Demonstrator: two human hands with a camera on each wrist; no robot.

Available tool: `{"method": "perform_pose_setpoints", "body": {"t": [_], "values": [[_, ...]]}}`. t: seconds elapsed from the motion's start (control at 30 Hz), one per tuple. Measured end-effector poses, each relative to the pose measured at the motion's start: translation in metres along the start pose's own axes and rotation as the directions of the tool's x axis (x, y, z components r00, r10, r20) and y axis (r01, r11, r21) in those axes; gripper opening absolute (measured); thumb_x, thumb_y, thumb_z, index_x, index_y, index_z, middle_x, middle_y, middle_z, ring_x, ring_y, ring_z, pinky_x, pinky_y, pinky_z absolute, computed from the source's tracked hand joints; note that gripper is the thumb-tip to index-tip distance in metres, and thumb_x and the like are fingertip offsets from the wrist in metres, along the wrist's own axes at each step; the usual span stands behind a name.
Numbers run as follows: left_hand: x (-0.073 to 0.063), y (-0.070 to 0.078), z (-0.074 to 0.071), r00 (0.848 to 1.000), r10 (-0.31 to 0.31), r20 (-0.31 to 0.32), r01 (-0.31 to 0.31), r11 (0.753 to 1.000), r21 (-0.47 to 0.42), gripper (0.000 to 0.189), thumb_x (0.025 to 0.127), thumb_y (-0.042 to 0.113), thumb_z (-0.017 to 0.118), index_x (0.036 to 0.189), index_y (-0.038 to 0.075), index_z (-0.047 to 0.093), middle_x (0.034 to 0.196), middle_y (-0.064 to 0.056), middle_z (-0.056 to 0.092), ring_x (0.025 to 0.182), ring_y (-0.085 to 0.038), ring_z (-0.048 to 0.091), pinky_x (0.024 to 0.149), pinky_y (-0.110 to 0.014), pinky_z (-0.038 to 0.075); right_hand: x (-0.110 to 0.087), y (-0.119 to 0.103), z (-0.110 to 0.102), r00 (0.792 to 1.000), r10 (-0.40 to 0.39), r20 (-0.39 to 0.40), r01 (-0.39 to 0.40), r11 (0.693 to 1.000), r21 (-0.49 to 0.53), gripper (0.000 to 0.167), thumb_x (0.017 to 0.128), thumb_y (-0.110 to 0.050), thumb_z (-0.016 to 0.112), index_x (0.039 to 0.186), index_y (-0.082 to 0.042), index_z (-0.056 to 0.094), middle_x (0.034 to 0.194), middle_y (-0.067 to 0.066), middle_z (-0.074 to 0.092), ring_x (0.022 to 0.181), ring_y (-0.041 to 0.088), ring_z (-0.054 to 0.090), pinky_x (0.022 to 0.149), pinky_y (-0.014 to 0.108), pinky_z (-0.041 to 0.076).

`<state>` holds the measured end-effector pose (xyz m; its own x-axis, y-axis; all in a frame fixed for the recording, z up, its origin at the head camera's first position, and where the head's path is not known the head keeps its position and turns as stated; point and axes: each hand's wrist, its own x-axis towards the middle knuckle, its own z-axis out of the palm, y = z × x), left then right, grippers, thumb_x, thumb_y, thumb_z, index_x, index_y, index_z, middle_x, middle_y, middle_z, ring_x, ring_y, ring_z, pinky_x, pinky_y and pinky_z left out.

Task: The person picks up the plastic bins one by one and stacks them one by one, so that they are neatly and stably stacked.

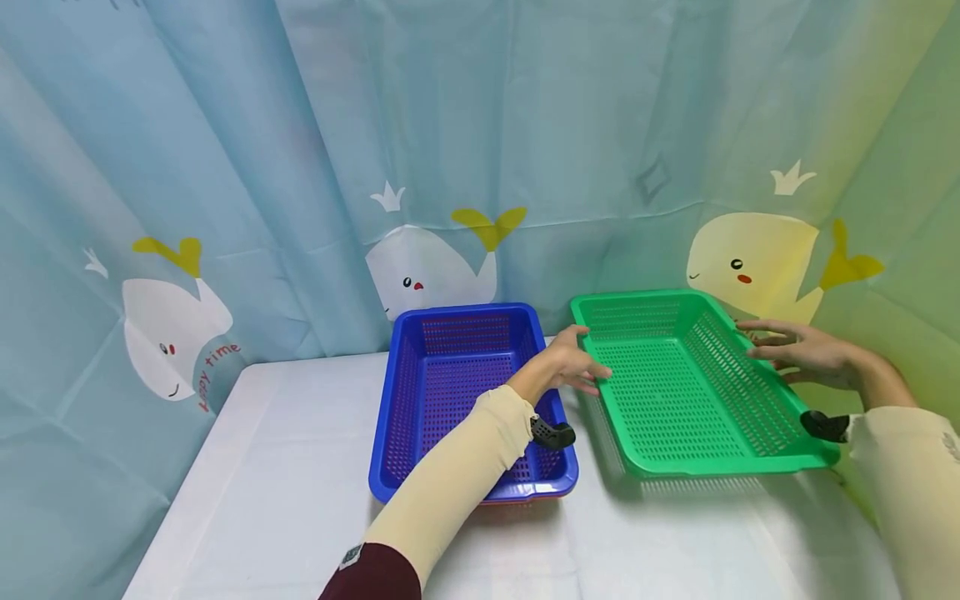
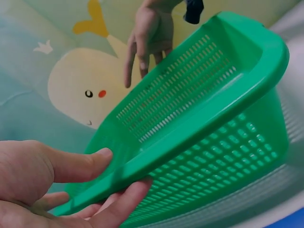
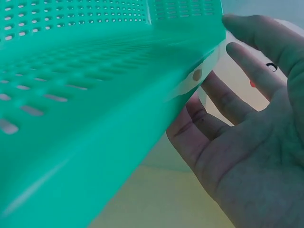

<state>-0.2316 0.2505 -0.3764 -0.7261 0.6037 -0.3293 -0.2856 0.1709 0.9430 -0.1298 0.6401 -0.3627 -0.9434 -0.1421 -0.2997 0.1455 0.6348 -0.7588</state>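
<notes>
- One green basket (image 1: 720,467) is just right of the blue basket (image 1: 465,312).
- My left hand (image 1: 574,363) pinches its left rim (image 1: 611,408).
- My right hand (image 1: 813,358), fingers loosely extended, isn't gripping the right rim (image 1: 791,402).
- I'd support both sides evenly.

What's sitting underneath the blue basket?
A thin reddish edge shows below the near rim of the blue basket, perhaps another basket nested beneath. The rest is covered, so its full shape and contents can't be seen.
</notes>
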Motion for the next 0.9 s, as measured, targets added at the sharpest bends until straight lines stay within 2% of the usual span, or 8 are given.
{"method": "perform_pose_setpoints", "body": {"t": [0.17, 0.23, 0.37, 0.43, 0.5, 0.77, 0.9], "values": [[0.002, -0.001, 0.005, 0.999, 0.006, -0.044, -0.004, 0.999, 0.051, 0.093, 0.083, -0.017, 0.075, 0.160, 0.014, 0.032, 0.135, -0.033, 0.048, 0.091, -0.037, 0.071, 0.071, -0.042, 0.064, 0.002, 0.002, -0.001, 1.000, 0.002, 0.000, -0.002, 1.000, 0.017, 0.061, 0.110, -0.023, 0.050, 0.164, -0.018, 0.021, 0.158, 0.044, 0.009, 0.137, 0.062, 0.030, 0.091, 0.040, 0.056], [0.003, -0.002, 0.007, 0.998, 0.008, -0.057, -0.005, 0.998, 0.055, 0.091, 0.083, -0.018, 0.074, 0.159, 0.013, 0.034, 0.130, -0.032, 0.051, 0.087, -0.037, 0.071, 0.069, -0.041, 0.064, 0.002, 0.003, -0.002, 1.000, 0.005, -0.001, -0.005, 1.000, 0.019, 0.062, 0.110, -0.022, 0.051, 0.164, -0.017, 0.022, 0.158, 0.044, 0.008, 0.135, 0.055, 0.037, 0.090, 0.037, 0.055], [0.004, -0.002, 0.010, 0.996, 0.012, -0.086, -0.005, 0.997, 0.075, 0.090, 0.083, -0.019, 0.075, 0.157, 0.014, 0.037, 0.116, -0.027, 0.055, 0.083, -0.036, 0.071, 0.065, -0.039, 0.064, 0.002, 0.006, -0.003, 1.000, 0.013, -0.002, -0.013, 0.999, 0.035, 0.064, 0.108, -0.020, 0.054, 0.164, -0.018, 0.023, 0.158, 0.044, 0.006, 0.123, 0.015, 0.053, 0.087, 0.032, 0.055], [0.004, -0.002, 0.012, 0.995, 0.012, -0.100, -0.003, 0.996, 0.086, 0.090, 0.083, -0.018, 0.075, 0.157, 0.015, 0.038, 0.112, -0.025, 0.055, 0.081, -0.035, 0.071, 0.064, -0.038, 0.064, 0.002, 0.007, -0.003, 1.000, 0.016, -0.002, -0.016, 0.999, 0.052, 0.066, 0.108, -0.019, 0.055, 0.165, -0.018, 0.023, 0.159, 0.043, 0.005, 0.112, -0.005, 0.052, 0.087, 0.031, 0.055], [0.003, -0.002, 0.013, 0.993, 0.013, -0.114, -0.002, 0.996, 0.095, 0.090, 0.083, -0.018, 0.075, 0.157, 0.016, 0.038, 0.110, -0.025, 0.056, 0.080, -0.035, 0.071, 0.064, -0.037, 0.063, 0.002, 0.008, -0.004, 1.000, 0.016, -0.002, -0.016, 0.997, 0.071, 0.066, 0.107, -0.018, 0.056, 0.165, -0.018, 0.023, 0.159, 0.043, 0.003, 0.104, -0.014, 0.050, 0.085, 0.030, 0.055], [0.002, -0.002, 0.015, 0.991, 0.016, -0.135, -0.001, 0.994, 0.110, 0.089, 0.083, -0.019, 0.074, 0.157, 0.016, 0.039, 0.118, -0.026, 0.055, 0.079, -0.035, 0.072, 0.065, -0.038, 0.064, 0.003, 0.007, -0.003, 1.000, 0.011, -0.018, -0.010, 0.998, 0.066, 0.067, 0.106, -0.017, 0.057, 0.164, -0.017, 0.024, 0.159, 0.042, 0.005, 0.102, -0.018, 0.047, 0.085, 0.030, 0.055], [0.002, -0.002, 0.015, 0.991, 0.016, -0.136, -0.001, 0.993, 0.115, 0.089, 0.083, -0.019, 0.075, 0.157, 0.016, 0.039, 0.114, -0.025, 0.056, 0.079, -0.035, 0.072, 0.063, -0.037, 0.063, 0.002, 0.007, -0.002, 1.000, 0.010, -0.020, -0.008, 0.997, 0.080, 0.067, 0.106, -0.016, 0.058, 0.164, -0.017, 0.024, 0.159, 0.042, 0.006, 0.103, -0.017, 0.048, 0.084, 0.030, 0.055]]}}
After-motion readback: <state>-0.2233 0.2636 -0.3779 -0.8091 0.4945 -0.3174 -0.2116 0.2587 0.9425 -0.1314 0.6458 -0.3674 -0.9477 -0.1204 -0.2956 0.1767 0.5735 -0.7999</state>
